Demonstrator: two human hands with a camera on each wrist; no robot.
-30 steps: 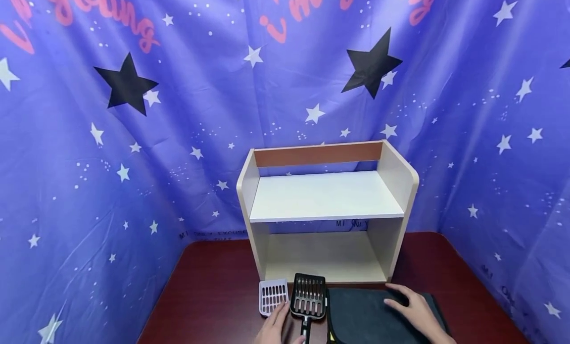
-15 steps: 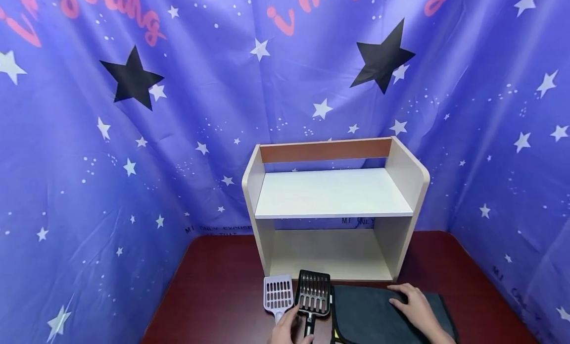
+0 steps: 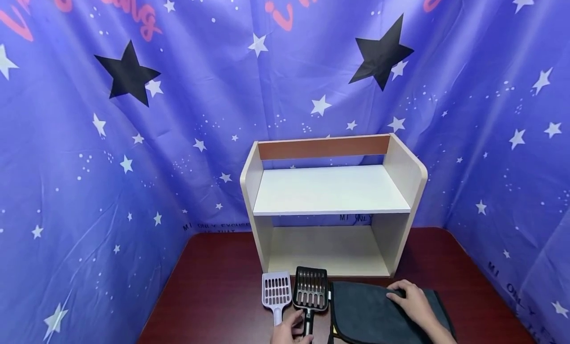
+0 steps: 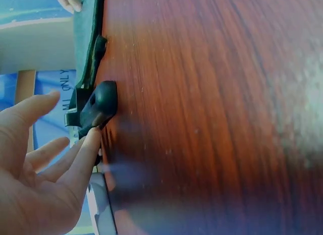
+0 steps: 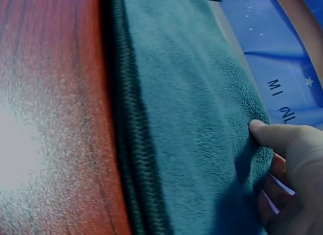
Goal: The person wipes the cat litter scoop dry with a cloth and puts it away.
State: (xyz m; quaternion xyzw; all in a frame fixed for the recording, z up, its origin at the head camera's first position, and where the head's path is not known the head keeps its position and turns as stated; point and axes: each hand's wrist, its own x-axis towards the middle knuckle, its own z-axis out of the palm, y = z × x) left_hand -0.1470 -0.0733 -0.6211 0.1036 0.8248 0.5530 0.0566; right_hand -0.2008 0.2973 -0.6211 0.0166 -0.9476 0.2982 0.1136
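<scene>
A black slotted litter scoop (image 3: 310, 292) lies on the table in front of the shelf, its handle toward me. My left hand (image 3: 289, 331) is beside that handle. In the left wrist view, one fingertip of the left hand (image 4: 48, 187) touches the black handle (image 4: 103, 104), while the thumb stays apart from it. To the left lies a lilac slotted scoop (image 3: 277, 307). My right hand (image 3: 416, 304) is on a dark green folded cloth (image 3: 365, 312). In the right wrist view, the right hand (image 5: 298, 164) pinches the fuzzy cloth's (image 5: 186, 94) edge, thumb on top and fingers partly hidden behind.
A two-tier cream shelf (image 3: 331, 190) stands at the back of the dark red table (image 3: 209, 284), directly behind the scoops and cloth. Blue star-printed curtains (image 3: 200, 111) enclose the back and both sides.
My left hand has moved right, from the lilac scoop to the black scoop's handle. The right hand's fingers have closed in on the cloth's far edge. The head view has shifted slightly.
</scene>
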